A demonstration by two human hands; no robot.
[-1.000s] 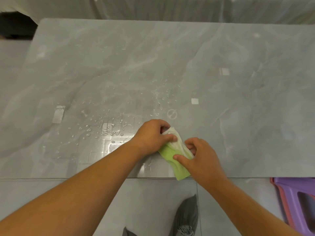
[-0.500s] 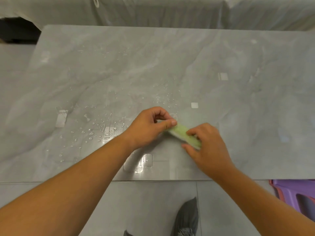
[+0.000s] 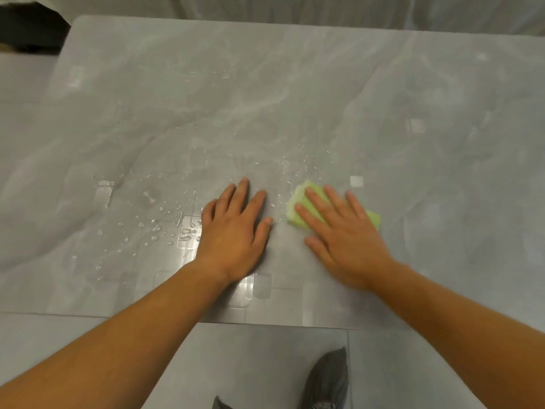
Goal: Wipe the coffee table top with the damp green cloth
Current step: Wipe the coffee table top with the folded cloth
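Folded green cloth (image 3: 298, 197) is pressed flat on the desk (image 3: 295, 84) under the straight fingers of the R hand (image 3: 345, 231); L hand (image 3: 236, 231) is laid released, palm down, just beside. Pinned by pressure only, the cloth may be lost mid-stroke, & water droplets (image 3: 165, 228) at left smeared, not lifted.
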